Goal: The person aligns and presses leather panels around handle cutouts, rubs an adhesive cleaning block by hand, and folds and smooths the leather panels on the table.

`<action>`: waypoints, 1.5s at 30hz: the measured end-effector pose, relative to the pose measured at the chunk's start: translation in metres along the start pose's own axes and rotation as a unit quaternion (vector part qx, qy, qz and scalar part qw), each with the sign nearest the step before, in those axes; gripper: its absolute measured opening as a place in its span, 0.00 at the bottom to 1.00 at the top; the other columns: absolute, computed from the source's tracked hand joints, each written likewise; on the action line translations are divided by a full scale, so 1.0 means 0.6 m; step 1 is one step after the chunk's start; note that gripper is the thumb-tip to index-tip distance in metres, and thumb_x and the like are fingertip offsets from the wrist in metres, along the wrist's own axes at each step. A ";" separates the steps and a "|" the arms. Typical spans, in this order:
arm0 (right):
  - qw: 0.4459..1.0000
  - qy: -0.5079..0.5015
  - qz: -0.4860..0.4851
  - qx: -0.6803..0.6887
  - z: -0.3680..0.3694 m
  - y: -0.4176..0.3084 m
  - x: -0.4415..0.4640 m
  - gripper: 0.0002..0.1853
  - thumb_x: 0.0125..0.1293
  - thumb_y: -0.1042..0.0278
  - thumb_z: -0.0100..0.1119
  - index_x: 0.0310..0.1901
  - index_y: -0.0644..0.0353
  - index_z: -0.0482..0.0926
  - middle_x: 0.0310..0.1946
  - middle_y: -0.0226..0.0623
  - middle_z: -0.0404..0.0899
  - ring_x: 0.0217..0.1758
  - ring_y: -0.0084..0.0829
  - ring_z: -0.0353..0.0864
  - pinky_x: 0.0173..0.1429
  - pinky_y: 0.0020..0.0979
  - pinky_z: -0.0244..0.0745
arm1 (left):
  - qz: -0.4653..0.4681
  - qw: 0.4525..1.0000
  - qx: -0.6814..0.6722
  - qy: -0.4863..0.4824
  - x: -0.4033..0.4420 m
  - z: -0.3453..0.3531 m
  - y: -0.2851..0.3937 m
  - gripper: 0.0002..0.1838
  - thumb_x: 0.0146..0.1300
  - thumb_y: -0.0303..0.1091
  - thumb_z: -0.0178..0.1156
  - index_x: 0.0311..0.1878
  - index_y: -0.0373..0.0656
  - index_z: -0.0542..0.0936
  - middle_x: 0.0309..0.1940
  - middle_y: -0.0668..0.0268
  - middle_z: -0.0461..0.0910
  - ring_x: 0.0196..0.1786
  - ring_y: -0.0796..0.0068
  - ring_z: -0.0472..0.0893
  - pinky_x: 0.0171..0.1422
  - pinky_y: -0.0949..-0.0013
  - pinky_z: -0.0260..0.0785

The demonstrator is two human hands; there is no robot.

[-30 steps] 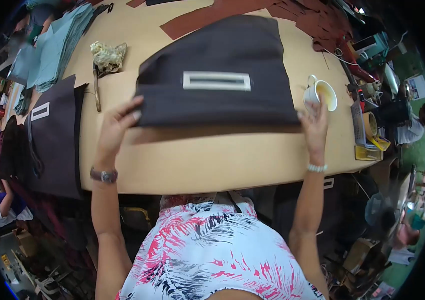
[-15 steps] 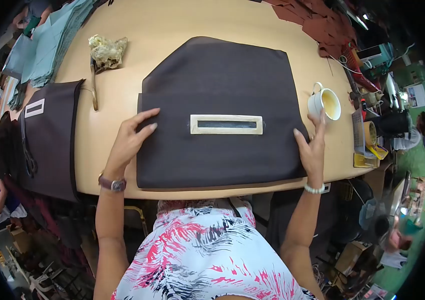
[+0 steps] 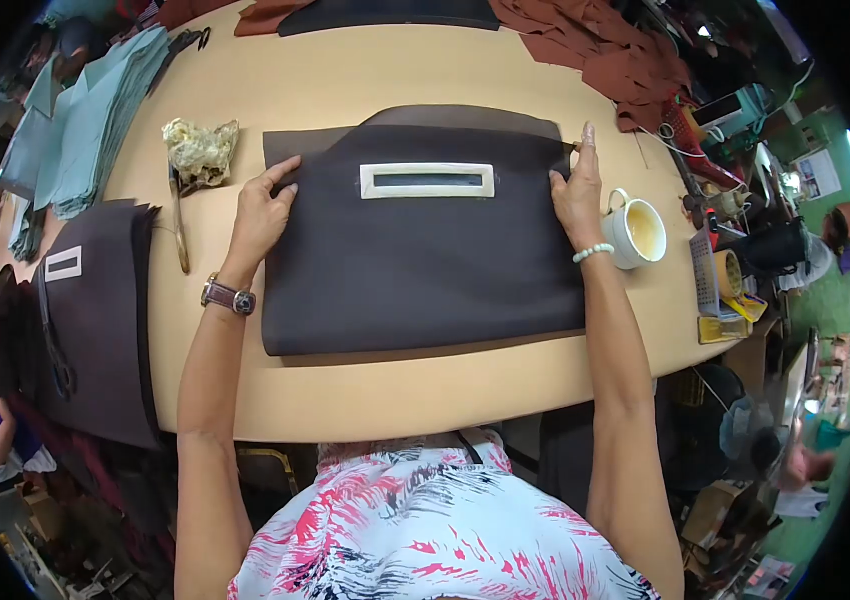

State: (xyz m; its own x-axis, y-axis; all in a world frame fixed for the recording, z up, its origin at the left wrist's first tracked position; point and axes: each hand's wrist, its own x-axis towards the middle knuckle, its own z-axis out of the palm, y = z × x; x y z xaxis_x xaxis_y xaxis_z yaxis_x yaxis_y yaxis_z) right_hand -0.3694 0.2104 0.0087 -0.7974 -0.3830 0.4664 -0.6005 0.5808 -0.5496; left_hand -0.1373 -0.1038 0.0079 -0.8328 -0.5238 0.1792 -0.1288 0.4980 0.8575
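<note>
A dark brown sheet-material panel point(image 3: 415, 270) lies in layers on the table before me. Set into its upper part is a cream rectangular frame point(image 3: 427, 194) around a narrow dark slot. My left hand point(image 3: 263, 215) holds the panel's left side near the top, thumb and forefinger over the face. At the right side, my right hand point(image 3: 578, 195) has the edge between its thumb and its raised fingers. Behind the top edge shows a curved back layer point(image 3: 465, 116). The fingers beneath the material are hidden. Close to my right wrist stands a white mug point(image 3: 633, 232) of light-brown liquid.
A brush-like stick point(image 3: 180, 225) with a crumpled yellowish wad point(image 3: 202, 152) lies left of the panel. Farther left are similar dark panels point(image 3: 110, 310) with scissors point(image 3: 57, 350) on them, and grey-green sheets point(image 3: 95, 120). Reddish-brown pieces point(image 3: 595, 45) and a basket point(image 3: 705, 270) line the right.
Both hands have moved away from me along the panel's sides. The front layer with the cream frame has shifted forward, covering more of the back layer. The view has shifted slightly.
</note>
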 end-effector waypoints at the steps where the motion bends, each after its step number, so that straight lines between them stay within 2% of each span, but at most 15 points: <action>1: 1.000 0.007 0.000 0.024 0.007 0.004 0.008 0.45 0.52 0.85 0.55 0.70 0.60 0.43 0.58 0.54 0.62 0.61 0.52 0.64 0.65 0.39 0.62 | 0.001 1.000 0.001 0.001 0.006 0.001 -0.008 0.19 0.58 0.24 0.53 0.55 0.36 0.75 0.49 0.51 0.78 0.55 0.63 0.77 0.60 0.70 0.64; 6: 0.998 0.012 0.047 -0.035 0.021 0.012 0.038 0.47 0.51 0.83 0.61 0.70 0.60 0.45 0.57 0.55 0.66 0.61 0.50 0.67 0.63 0.38 0.64 | -0.019 1.000 -0.006 -0.002 0.039 0.002 -0.033 0.20 0.57 0.27 0.56 0.55 0.36 0.75 0.47 0.50 0.79 0.53 0.62 0.78 0.58 0.69 0.66; 10: 0.995 0.001 0.092 -0.029 0.021 0.003 0.050 0.47 0.52 0.80 0.63 0.70 0.59 0.45 0.57 0.55 0.66 0.60 0.50 0.67 0.63 0.38 0.64 | 0.004 0.997 0.072 0.001 0.049 0.003 -0.017 0.21 0.57 0.28 0.57 0.55 0.36 0.75 0.47 0.48 0.79 0.51 0.59 0.79 0.56 0.68 0.68; 15: 0.993 0.008 0.099 -0.065 0.027 0.011 0.054 0.47 0.52 0.77 0.64 0.70 0.59 0.45 0.57 0.56 0.66 0.61 0.50 0.66 0.64 0.39 0.63 | 0.003 0.996 0.085 0.013 0.053 0.009 -0.007 0.21 0.56 0.27 0.58 0.55 0.35 0.75 0.46 0.46 0.79 0.49 0.58 0.79 0.56 0.67 0.68; 18: 0.992 0.004 0.105 -0.064 0.027 0.012 0.057 0.46 0.52 0.76 0.63 0.70 0.59 0.46 0.57 0.56 0.66 0.62 0.51 0.66 0.64 0.39 0.62 | -0.013 0.997 0.078 0.002 0.053 0.008 -0.006 0.23 0.55 0.27 0.59 0.57 0.35 0.73 0.51 0.45 0.75 0.54 0.56 0.76 0.58 0.65 0.67; 22: 0.995 0.021 0.067 -0.074 0.020 -0.005 0.044 0.43 0.55 0.73 0.62 0.69 0.62 0.47 0.58 0.56 0.66 0.62 0.50 0.65 0.65 0.39 0.61 | 0.099 0.959 0.254 0.077 0.020 0.011 0.025 0.29 0.54 0.30 0.63 0.61 0.36 0.68 0.61 0.46 0.66 0.61 0.51 0.69 0.63 0.62 0.62; 24: 0.988 0.088 -0.058 -0.114 0.005 -0.034 0.019 0.39 0.56 0.71 0.59 0.68 0.65 0.50 0.56 0.57 0.65 0.59 0.52 0.66 0.65 0.43 0.58 | 0.201 0.896 0.377 0.122 -0.027 0.012 0.079 0.33 0.53 0.31 0.64 0.63 0.38 0.66 0.64 0.48 0.63 0.62 0.52 0.69 0.64 0.62 0.61; 25: 0.977 0.119 -0.119 -0.133 -0.004 -0.057 -0.004 0.38 0.57 0.69 0.58 0.67 0.67 0.51 0.55 0.58 0.65 0.58 0.53 0.67 0.65 0.45 0.57 | 0.213 0.910 0.347 0.075 -0.055 0.018 0.102 0.34 0.54 0.33 0.64 0.64 0.38 0.65 0.65 0.49 0.61 0.65 0.50 0.64 0.66 0.59 0.58; 27: 0.996 0.014 -0.090 -0.012 -0.034 -0.143 -0.079 0.34 0.61 0.64 0.54 0.66 0.70 0.54 0.60 0.57 0.62 0.62 0.53 0.64 0.67 0.48 0.51 | 0.226 0.921 0.315 -0.036 -0.122 0.042 0.134 0.34 0.55 0.37 0.63 0.64 0.37 0.64 0.67 0.50 0.57 0.69 0.49 0.57 0.70 0.54 0.52; 30: 0.979 -0.108 -0.169 -0.031 -0.041 -0.224 -0.230 0.36 0.65 0.52 0.49 0.66 0.69 0.55 0.67 0.51 0.57 0.69 0.52 0.56 0.67 0.60 0.45 | 0.231 0.906 0.294 -0.200 -0.219 0.090 0.154 0.35 0.58 0.46 0.56 0.66 0.37 0.62 0.69 0.51 0.55 0.72 0.52 0.53 0.70 0.47 0.47; 31: 0.971 -0.186 -0.153 0.009 -0.047 -0.244 -0.268 0.38 0.65 0.47 0.48 0.67 0.68 0.55 0.67 0.50 0.57 0.69 0.52 0.56 0.66 0.62 0.44 | 0.226 0.903 0.286 -0.226 -0.242 0.102 0.149 0.36 0.59 0.47 0.54 0.66 0.36 0.61 0.69 0.52 0.54 0.72 0.53 0.52 0.71 0.47 0.45; 34: 0.968 -0.238 -0.042 0.074 -0.033 -0.257 -0.347 0.39 0.65 0.44 0.45 0.68 0.66 0.53 0.69 0.48 0.54 0.71 0.47 0.54 0.68 0.63 0.35 | 0.202 0.896 0.284 -0.274 -0.276 0.123 0.131 0.38 0.60 0.49 0.50 0.67 0.33 0.57 0.70 0.53 0.53 0.73 0.56 0.51 0.72 0.49 0.42; 37: 0.970 -0.240 -0.011 -0.031 -0.060 -0.234 -0.354 0.38 0.65 0.45 0.45 0.68 0.65 0.53 0.69 0.45 0.53 0.72 0.42 0.54 0.69 0.63 0.31 | 0.182 0.891 0.318 -0.270 -0.288 0.115 0.134 0.39 0.62 0.52 0.49 0.68 0.33 0.56 0.70 0.53 0.52 0.73 0.58 0.50 0.73 0.50 0.42; 41: 0.964 -0.168 0.037 -0.202 -0.106 -0.155 -0.354 0.37 0.66 0.48 0.45 0.69 0.64 0.52 0.69 0.42 0.55 0.72 0.36 0.55 0.69 0.63 0.31 | 0.125 0.891 0.344 -0.271 -0.307 0.062 0.125 0.39 0.63 0.48 0.50 0.69 0.34 0.52 0.71 0.52 0.50 0.74 0.56 0.48 0.74 0.51 0.38; 45: 0.966 -0.093 0.141 -0.197 -0.155 -0.085 -0.332 0.36 0.66 0.55 0.49 0.69 0.64 0.50 0.64 0.40 0.65 0.68 0.37 0.63 0.68 0.64 0.36 | 0.104 0.906 0.382 -0.150 -0.320 0.001 0.078 0.30 0.63 0.39 0.53 0.65 0.35 0.63 0.66 0.51 0.60 0.69 0.54 0.59 0.70 0.55 0.51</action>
State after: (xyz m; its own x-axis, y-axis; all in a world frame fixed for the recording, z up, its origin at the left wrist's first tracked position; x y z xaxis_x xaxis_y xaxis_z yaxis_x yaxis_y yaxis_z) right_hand -0.1745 0.3240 0.0084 -0.9449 -0.2713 0.1835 -0.3178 0.8948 -0.3136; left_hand 0.0164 0.0204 0.0132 -0.9759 -0.2094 0.0613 -0.1919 0.9575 0.2154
